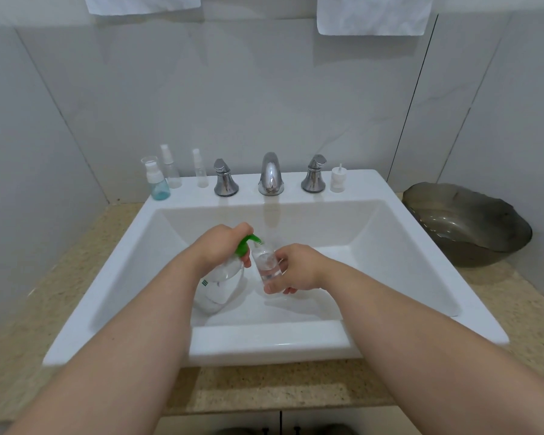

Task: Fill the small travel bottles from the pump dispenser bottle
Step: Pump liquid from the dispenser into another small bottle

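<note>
Above sink (264,343), left hand (222,246) wrapped pump dispenser bottle (223,287) at its head; right hand (297,268) clamped travel bottle (266,265). It wanted holding squarely under spout (252,238), strokes slow.

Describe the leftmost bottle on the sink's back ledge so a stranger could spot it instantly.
Find the white sink and the chrome faucet on its back ledge. Left of the left tap handle stand three small bottles; pick the outermost bottle. It alone holds blue-tinted liquid, while its two neighbours are slim and colourless.
</note>
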A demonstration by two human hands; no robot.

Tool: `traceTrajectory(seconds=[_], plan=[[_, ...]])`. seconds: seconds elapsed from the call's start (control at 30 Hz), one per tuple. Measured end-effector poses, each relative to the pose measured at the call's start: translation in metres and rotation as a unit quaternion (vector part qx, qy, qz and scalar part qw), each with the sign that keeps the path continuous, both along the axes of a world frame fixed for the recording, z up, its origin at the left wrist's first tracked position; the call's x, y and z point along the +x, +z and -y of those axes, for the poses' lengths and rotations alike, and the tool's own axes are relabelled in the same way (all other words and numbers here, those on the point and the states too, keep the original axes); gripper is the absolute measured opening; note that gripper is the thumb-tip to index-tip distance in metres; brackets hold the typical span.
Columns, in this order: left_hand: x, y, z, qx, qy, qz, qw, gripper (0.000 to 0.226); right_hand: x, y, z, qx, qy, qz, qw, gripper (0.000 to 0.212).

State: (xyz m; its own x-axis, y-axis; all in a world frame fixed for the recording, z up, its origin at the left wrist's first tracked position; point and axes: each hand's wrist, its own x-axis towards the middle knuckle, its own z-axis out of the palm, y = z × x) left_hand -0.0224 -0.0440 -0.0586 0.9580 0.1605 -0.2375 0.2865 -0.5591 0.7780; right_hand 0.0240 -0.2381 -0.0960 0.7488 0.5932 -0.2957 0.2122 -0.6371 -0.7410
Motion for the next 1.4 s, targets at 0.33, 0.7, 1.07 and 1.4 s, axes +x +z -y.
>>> traceTrajectory(seconds=[0.33,0.7,1.07,1.4], plan=[[0.004,-0.01,-0.005,0.04,0.015,0.013,0.999,0.093,0.002,0.0,0.001,0.01,-0.009,-0.01,1.0,0.046],[0.005,-0.007,-0.003,0.02,0.016,-0.001,1.0,0.072,0.0,0.002,0.002,0.014,-0.007,-0.01,1.0,0.044],[0.003,-0.003,-0.002,-0.001,0.008,-0.003,1.0,0.067,-0.001,0.003,0.0,0.014,0.003,-0.007,1.0,0.044],[0.0,0.001,0.002,-0.003,0.001,0.001,1.0,0.06,-0.001,0.002,0.0,0.003,0.011,-0.01,1.0,0.042]])
